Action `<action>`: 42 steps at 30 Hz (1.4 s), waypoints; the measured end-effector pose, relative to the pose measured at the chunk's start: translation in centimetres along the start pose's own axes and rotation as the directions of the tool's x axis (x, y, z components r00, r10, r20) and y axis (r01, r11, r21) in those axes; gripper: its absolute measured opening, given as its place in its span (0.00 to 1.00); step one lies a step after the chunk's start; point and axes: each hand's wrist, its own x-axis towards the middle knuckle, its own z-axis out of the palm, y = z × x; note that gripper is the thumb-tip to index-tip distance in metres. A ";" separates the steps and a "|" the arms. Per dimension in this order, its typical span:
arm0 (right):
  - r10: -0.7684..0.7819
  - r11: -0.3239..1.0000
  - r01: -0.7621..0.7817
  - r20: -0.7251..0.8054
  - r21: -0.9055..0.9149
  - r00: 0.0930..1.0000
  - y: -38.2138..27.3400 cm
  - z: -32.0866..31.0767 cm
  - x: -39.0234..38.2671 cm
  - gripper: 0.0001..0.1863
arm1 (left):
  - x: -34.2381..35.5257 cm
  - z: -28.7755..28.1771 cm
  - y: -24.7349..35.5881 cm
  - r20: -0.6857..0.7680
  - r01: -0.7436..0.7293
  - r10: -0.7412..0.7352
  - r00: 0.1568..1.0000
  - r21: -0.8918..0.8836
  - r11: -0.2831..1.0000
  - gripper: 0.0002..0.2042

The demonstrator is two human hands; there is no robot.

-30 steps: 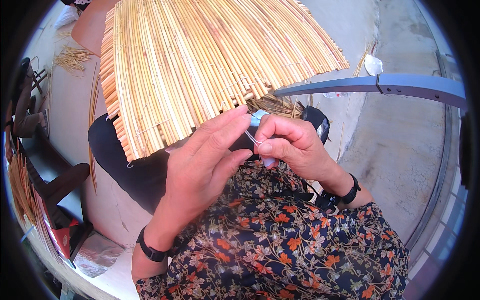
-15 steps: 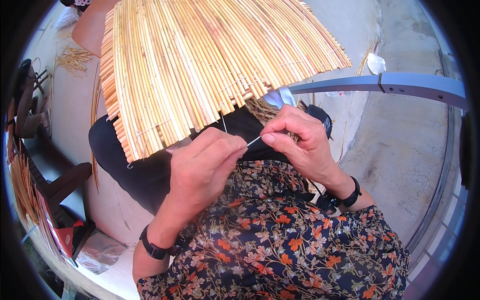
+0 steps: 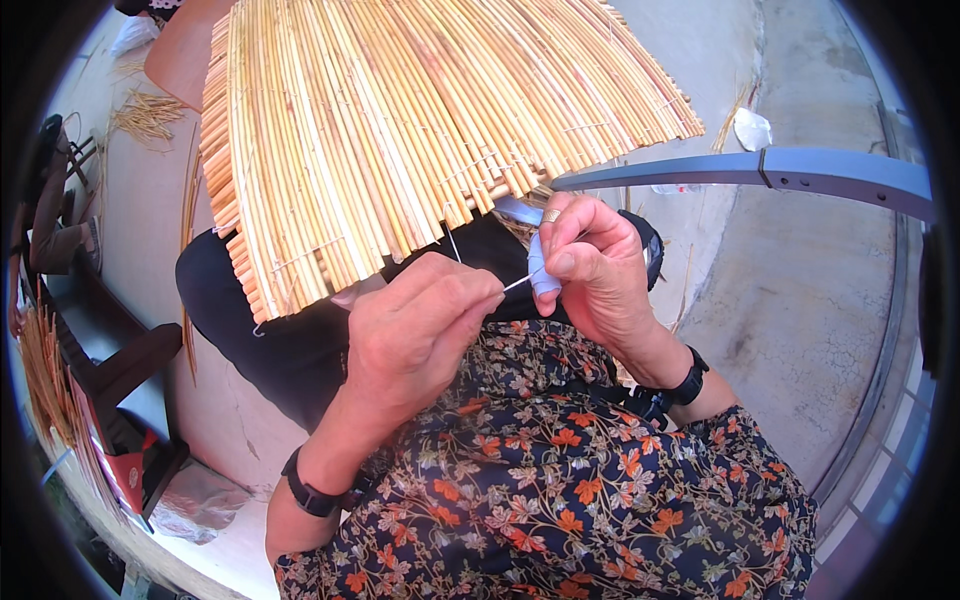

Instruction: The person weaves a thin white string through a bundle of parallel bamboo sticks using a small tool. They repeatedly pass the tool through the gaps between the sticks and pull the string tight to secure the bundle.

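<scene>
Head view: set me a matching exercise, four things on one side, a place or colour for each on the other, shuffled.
1. Reed mat
2. Thin strand
3. Patterned garment
4. Bar

A. Dark, with orange leaves
B. Blue-grey, reaching toward the right rim
C. Straw-yellow, at the top
D. Between the left hand and the right hand

Pairs: 1-C, 2-D, 3-A, 4-B
</scene>
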 end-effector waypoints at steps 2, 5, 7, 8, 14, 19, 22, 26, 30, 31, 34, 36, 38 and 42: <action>0.057 0.996 -0.059 0.036 0.060 0.998 0.1 0.2 0.0 0.09 | 0.0 -0.1 0.0 0.001 0.001 -0.001 1.000 -0.012 1.000 0.12; 0.057 0.998 -0.059 0.078 0.029 0.995 -0.1 1.0 -0.2 0.10 | 0.0 -0.1 -0.1 -0.003 0.006 -0.006 1.000 -0.027 1.000 0.12; 0.033 0.998 -0.028 0.089 -0.059 0.995 -0.4 1.2 0.1 0.08 | -0.3 -0.2 -0.1 -0.007 0.011 -0.011 1.000 -0.036 0.999 0.12; 0.022 0.995 -0.012 0.096 -0.103 0.995 -0.5 1.2 0.2 0.08 | -0.5 -0.2 -0.1 -0.010 0.012 -0.013 1.000 -0.041 0.999 0.12; 0.060 0.786 0.010 0.092 -0.618 0.994 -1.8 1.5 1.1 0.06 | -2.7 -1.6 -1.4 -0.019 0.025 -0.026 0.999 -0.076 0.997 0.12; -0.163 0.290 0.353 0.318 -0.890 0.934 -1.4 1.9 2.1 0.05 | -2.7 -1.7 -3.5 -0.003 0.082 -0.086 0.996 -0.249 0.965 0.17; -0.174 0.239 0.383 0.349 -0.892 0.921 -1.4 2.1 2.2 0.05 | -1.5 -2.0 -3.9 -0.094 0.030 -0.080 0.992 -0.447 0.894 0.26; -0.137 0.255 0.328 0.302 -0.910 0.943 -1.5 2.1 2.6 0.04 | -0.2 -1.9 -4.2 -0.103 0.000 -0.063 0.993 -0.525 0.851 0.35; -0.126 0.268 0.341 0.318 -0.901 0.940 -1.8 2.4 2.9 0.03 | 0.4 -1.4 -3.8 -0.188 -0.095 -0.030 0.982 -0.620 0.779 0.31; -0.112 0.276 0.340 0.321 -0.899 0.940 -2.0 2.5 2.9 0.02 | 0.6 -1.3 -3.8 -0.205 -0.111 -0.031 0.978 -0.644 0.757 0.29; -0.111 0.257 0.341 0.323 -0.904 0.940 -1.9 2.5 2.8 0.02 | 1.0 -1.1 -3.8 -0.257 -0.145 -0.045 0.965 -0.674 0.725 0.25; -0.123 0.254 0.321 0.299 -0.912 0.946 -1.9 2.7 2.6 0.02 | 1.3 -0.8 -3.5 -0.290 -0.159 -0.064 0.955 -0.684 0.712 0.23; -0.134 0.280 0.283 0.254 -0.917 0.958 -1.9 2.8 2.5 0.02 | 1.4 -0.5 -3.3 -0.322 -0.172 -0.089 0.943 -0.696 0.697 0.22; -0.109 0.291 0.281 0.260 -0.915 0.960 -1.6 2.8 2.9 0.02 | 1.4 -0.7 -3.3 -0.295 -0.140 -0.101 0.950 -0.694 0.706 0.21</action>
